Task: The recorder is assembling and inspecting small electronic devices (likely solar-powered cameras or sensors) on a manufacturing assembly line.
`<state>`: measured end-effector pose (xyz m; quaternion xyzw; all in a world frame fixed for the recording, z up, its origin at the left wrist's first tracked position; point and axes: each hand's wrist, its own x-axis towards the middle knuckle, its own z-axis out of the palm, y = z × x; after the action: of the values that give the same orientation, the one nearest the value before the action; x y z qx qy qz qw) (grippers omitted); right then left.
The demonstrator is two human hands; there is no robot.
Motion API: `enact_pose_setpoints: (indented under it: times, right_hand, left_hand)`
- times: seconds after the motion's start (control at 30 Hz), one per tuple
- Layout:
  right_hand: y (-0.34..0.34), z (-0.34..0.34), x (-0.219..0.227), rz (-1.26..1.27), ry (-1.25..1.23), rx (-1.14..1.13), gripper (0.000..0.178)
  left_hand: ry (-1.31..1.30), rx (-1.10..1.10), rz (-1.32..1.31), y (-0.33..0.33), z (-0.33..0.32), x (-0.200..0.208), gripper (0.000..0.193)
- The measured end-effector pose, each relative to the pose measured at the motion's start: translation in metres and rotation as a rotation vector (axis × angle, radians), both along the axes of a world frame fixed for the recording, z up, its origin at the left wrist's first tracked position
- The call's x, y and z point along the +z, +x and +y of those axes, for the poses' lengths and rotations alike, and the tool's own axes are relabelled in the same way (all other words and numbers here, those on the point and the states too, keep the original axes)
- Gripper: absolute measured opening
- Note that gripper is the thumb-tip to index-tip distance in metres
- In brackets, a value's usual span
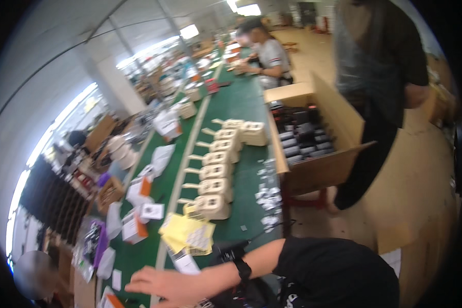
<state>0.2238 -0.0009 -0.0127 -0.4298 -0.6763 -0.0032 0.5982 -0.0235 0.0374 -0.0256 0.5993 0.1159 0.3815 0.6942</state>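
Black sleeve nearest. Right hand over belt, fingers outstretched, released; left hand's fingers: cannot tell. Box near fingertips, belt's left side. Farther along belt: yellow sheets, cream holders. Carton at belt's right edge.

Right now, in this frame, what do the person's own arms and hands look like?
Only the right arm shows; the left hand is out of view. The right hand is bare, with no glove. A black strap circles the wrist. The forearm is uncovered below a loose, black sleeve ending near the elbow. The fingers are too blurred to show finer markings.
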Motion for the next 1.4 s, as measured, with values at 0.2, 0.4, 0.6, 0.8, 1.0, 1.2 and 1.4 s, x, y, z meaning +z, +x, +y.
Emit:
enact_pose_setpoints:
  times: [0.2, 0.4, 0.6, 0.8, 1.0, 1.2, 1.4]
  right_hand:
    - [0.156, -0.096, -0.096, -0.183, -0.673, -1.240, 0.062]
    - [0.080, -0.066, -0.066, 0.280, -0.395, -0.523, 0.054]
    - [-0.028, 0.008, -0.022, 0.328, -0.555, 0.796, 0.069]
    - [-0.024, 0.094, -0.020, 0.257, -0.759, 0.534, 0.073]
    - [0.056, 0.204, -0.075, 0.238, -0.773, -0.652, 0.073]
    - [0.091, 0.243, -0.158, 0.008, -0.699, -0.996, 0.046]
    - [0.063, 0.245, -0.131, -0.281, -0.201, -1.165, 0.061]
  left_hand:
    - [-0.008, 0.283, -0.074, 0.004, 0.005, -0.003, 0.052]
    - [0.056, 0.524, 0.236, -0.011, -0.004, 0.014, 0.041]
    - [0.603, 0.581, 0.549, -0.019, 0.006, 0.000, 0.033]
    - [0.604, 0.602, 0.510, 0.009, -0.009, 0.044, 0.047]
    - [0.526, 0.636, 0.462, -0.027, -0.045, 0.055, 0.058]
    - [0.837, 0.227, 0.662, -0.071, -0.052, 0.062, 0.063]
    - [1.208, -0.580, 0.361, -0.059, -0.023, 0.062, 0.059]
